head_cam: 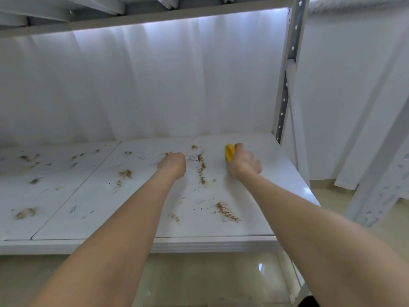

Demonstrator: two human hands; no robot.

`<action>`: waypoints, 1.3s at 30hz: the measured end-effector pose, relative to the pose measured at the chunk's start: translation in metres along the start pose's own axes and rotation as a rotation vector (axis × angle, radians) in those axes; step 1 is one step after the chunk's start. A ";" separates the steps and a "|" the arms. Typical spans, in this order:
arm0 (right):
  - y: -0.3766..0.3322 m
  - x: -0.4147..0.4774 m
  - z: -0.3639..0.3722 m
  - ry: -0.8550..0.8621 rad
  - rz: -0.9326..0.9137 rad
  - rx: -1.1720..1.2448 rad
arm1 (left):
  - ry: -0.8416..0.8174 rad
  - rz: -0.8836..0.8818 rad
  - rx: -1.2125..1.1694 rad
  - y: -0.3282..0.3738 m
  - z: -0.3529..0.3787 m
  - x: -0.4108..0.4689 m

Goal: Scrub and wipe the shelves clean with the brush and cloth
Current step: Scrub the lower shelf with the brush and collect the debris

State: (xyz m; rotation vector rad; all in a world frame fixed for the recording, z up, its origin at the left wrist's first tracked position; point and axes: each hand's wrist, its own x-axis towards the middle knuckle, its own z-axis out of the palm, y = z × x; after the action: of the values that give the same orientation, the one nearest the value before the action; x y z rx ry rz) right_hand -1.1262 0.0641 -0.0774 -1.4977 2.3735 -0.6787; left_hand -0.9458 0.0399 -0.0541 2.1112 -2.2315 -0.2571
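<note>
My right hand (244, 162) is curled tight round the small yellow plastic brush (229, 152), which sits low on the glossy white shelf board (99, 196) near its back right part. My left hand (172, 163) lies knuckles-up on the same board, to the left of the brush and apart from it, fingers tucked under. Something pale and crumpled shows just past those knuckles, but I cannot tell whether it is the cloth or whether my fingers are closed on anything.

Between my two hands runs a thin line of brown crumbs (201, 167), front to back. A broader brown smear (225, 212) lies nearer the front edge, beside my right forearm, and more patches are scattered over the left panel beyond the seam (77, 189).

Behind the shelf hangs a white pleated sheet (155, 85). A grey perforated metal post (285, 85) stands at the back right corner, close to the brush. Overhead is the upper shelf's beam (132, 21); below, a shiny beige floor (199, 280).
</note>
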 end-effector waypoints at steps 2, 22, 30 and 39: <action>0.017 0.008 -0.005 0.000 0.076 -0.043 | -0.017 0.027 0.076 -0.004 0.010 -0.002; -0.009 0.014 0.027 -0.049 -0.102 -0.046 | -0.148 -0.053 0.185 -0.012 0.030 -0.006; -0.002 0.024 0.004 -0.046 -0.014 -0.147 | -0.124 0.012 0.224 -0.021 0.027 -0.005; -0.037 -0.029 0.035 -0.009 0.038 -0.208 | -0.113 0.191 0.240 -0.038 0.027 -0.005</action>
State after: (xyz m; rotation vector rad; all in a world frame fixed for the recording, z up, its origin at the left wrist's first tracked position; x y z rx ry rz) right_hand -1.0686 0.0682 -0.0893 -1.5257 2.5238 -0.4253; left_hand -0.9118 0.0453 -0.0867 2.0131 -2.6294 -0.1043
